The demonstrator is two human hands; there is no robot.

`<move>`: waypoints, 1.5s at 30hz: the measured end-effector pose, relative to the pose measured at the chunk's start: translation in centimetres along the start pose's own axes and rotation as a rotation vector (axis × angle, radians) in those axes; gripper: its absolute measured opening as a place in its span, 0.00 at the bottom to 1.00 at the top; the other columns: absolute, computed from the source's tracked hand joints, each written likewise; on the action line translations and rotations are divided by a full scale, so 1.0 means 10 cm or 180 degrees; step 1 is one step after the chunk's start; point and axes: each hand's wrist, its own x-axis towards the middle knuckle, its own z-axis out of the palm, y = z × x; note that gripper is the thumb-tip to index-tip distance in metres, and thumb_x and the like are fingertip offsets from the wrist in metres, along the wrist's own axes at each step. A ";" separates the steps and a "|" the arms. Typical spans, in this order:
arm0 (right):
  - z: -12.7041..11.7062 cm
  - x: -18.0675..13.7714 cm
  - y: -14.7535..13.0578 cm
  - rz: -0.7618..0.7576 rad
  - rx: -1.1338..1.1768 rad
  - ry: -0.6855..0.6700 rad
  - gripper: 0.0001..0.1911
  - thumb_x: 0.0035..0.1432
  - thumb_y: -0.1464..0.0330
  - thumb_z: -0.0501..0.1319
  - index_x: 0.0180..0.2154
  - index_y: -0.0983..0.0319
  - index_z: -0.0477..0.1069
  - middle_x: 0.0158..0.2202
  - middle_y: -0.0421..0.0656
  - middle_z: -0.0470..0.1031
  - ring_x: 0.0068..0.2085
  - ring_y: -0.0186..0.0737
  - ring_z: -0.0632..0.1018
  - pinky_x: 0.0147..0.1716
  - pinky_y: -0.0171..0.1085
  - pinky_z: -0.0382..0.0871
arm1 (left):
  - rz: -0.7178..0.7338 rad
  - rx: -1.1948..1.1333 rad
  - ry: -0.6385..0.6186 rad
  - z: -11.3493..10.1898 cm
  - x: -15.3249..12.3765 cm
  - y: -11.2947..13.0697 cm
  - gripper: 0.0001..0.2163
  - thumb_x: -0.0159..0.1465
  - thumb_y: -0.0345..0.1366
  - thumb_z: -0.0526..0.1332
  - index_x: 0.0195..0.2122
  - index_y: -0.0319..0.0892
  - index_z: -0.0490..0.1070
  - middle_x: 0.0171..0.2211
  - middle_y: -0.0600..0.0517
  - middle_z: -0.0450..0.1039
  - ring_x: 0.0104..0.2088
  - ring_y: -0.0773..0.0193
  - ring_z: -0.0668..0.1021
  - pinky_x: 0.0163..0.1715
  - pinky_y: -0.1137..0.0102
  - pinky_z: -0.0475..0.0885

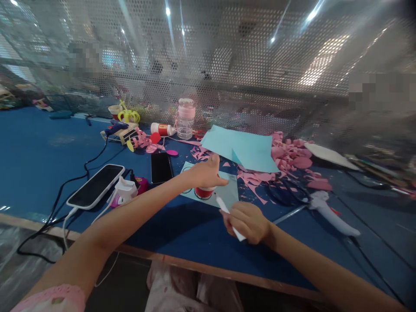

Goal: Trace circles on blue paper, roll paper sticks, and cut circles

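Note:
My left hand (205,172) presses down on top of a small red and white round container (204,192) that stands on a pale blue sheet of paper (227,195). The fingers curve over the container's top. My right hand (248,223) is closed around a white pen (227,212) whose tip points up-left at the paper beside the container. Both forearms reach in from the near edge of the blue table (39,156).
A larger light blue sheet (242,149) lies behind, among pink paper scraps (289,160). A black phone (161,167), a white-cased phone (96,185) with cables, a glue gun (328,212), a clear bottle (185,118) and a glue bottle (162,129) lie around. A perforated screen backs the table.

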 end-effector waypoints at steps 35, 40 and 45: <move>0.12 -0.21 0.14 0.3003 0.1352 -0.1941 0.31 0.56 0.62 0.57 0.56 0.66 0.49 0.49 0.56 0.69 0.44 0.49 0.75 0.37 0.42 0.68 | -0.1375 -0.0190 0.0639 -0.05 0.40 0.03 0.28 0.53 0.45 0.57 0.50 0.33 0.52 0.52 0.30 0.61 0.53 0.43 0.67 0.45 0.60 0.64; 0.14 -0.27 0.17 0.3011 0.1156 -0.1614 0.13 0.59 0.68 0.53 0.45 0.65 0.60 0.35 0.48 0.74 0.32 0.43 0.77 0.27 0.36 0.65 | -0.1516 -0.0172 0.0621 -0.05 0.41 0.01 0.30 0.53 0.47 0.56 0.52 0.33 0.51 0.52 0.31 0.62 0.52 0.41 0.68 0.46 0.57 0.63; 0.11 -0.35 0.20 0.3000 0.1172 -0.0169 0.11 0.61 0.67 0.47 0.41 0.63 0.64 0.31 0.46 0.75 0.26 0.38 0.76 0.26 0.35 0.66 | -0.1614 -0.0337 0.0591 -0.03 0.44 0.00 0.30 0.52 0.48 0.57 0.51 0.34 0.52 0.50 0.32 0.65 0.50 0.42 0.69 0.44 0.58 0.64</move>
